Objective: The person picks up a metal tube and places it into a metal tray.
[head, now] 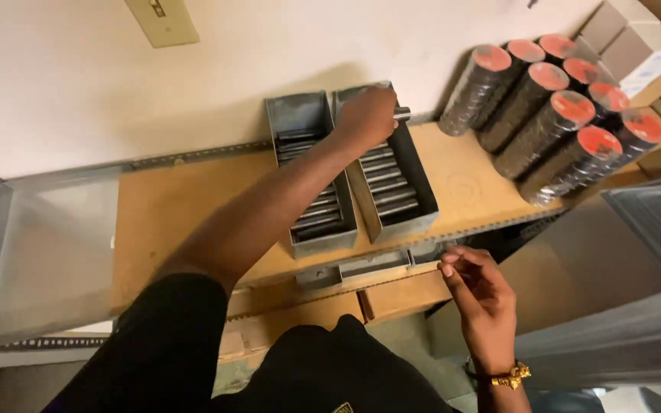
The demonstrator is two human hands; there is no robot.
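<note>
A short metal rod (402, 115) sits just above the centre of the frame, at the far end of the right-hand grey metal bin (415, 191), and the left hand (365, 116) closes its fingers around it, with only the rod's right tip showing past the knuckles. That bin is long and narrow, angled toward the lower right, and holds a row of similar rods (388, 183) lying crosswise. The left forearm runs diagonally from the lower left of the frame up to this spot, crossing over a second grey bin (288, 122) that stands just beside the first, touching it along the side, and is also filled with crosswise rods.

Both bins rest on a brown shelf board (170, 206) edged by a perforated metal frame. Below the bins, in the lower middle of the frame, a lower shelf level shows an open metal tray (372, 265).

The right hand (480, 294) hovers at the lower right of centre, near the shelf's front edge, fingers curled with thumb and fingertips drawn close together; whether they pinch anything I cannot tell. A gold-coloured bracelet (510, 376) circles its wrist.

In the upper right, a cluster of dark cylindrical stacks with red-orange round tops (575, 107) lies on the shelf, well apart from both hands, and pale cardboard boxes (633, 38) stand beyond them. A switch plate (161, 19) is on the wall at the upper left.
</note>
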